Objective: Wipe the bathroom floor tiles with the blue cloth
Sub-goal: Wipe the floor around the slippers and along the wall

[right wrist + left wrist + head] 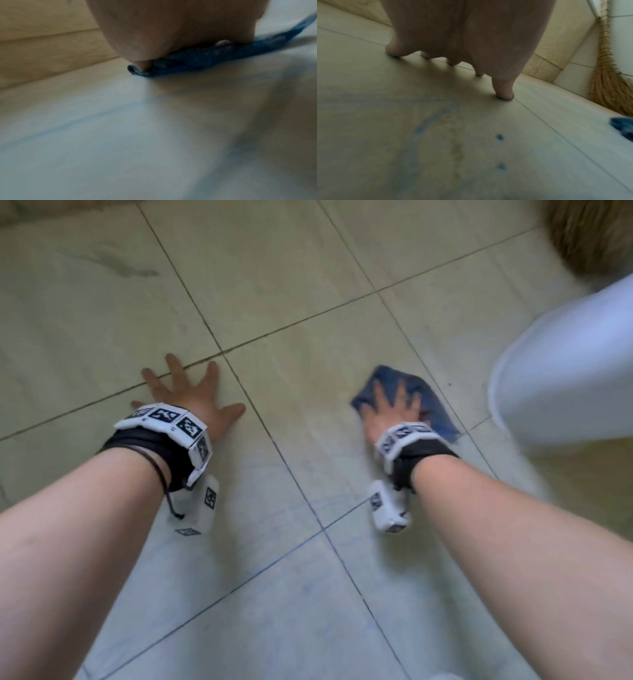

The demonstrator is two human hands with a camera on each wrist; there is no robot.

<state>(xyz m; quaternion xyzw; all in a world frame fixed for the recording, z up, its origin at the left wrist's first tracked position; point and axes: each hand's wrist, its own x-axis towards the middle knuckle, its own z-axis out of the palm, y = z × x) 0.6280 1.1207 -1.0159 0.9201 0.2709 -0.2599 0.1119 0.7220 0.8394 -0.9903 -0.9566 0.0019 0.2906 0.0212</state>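
Observation:
A blue cloth [435, 395] lies flat on the beige floor tiles [274, 285], right of centre. My right hand [394, 409] presses down on it with fingers spread straight. The right wrist view shows the blue cloth [197, 60] squashed under my palm, one edge curled up at the left. My left hand [186, 392] is planted on bare tile to the left, fingers splayed across a grout line. In the left wrist view the fingertips [504, 94] touch the floor, and a corner of the blue cloth [623, 125] shows at the right edge.
A white rounded fixture [561, 378] stands close to the right of the cloth. A straw broom [607, 81] leans in the corner against the wall; its bristles [592, 234] show at top right. Faint blue smears and spots [500, 137] mark the tiles near me.

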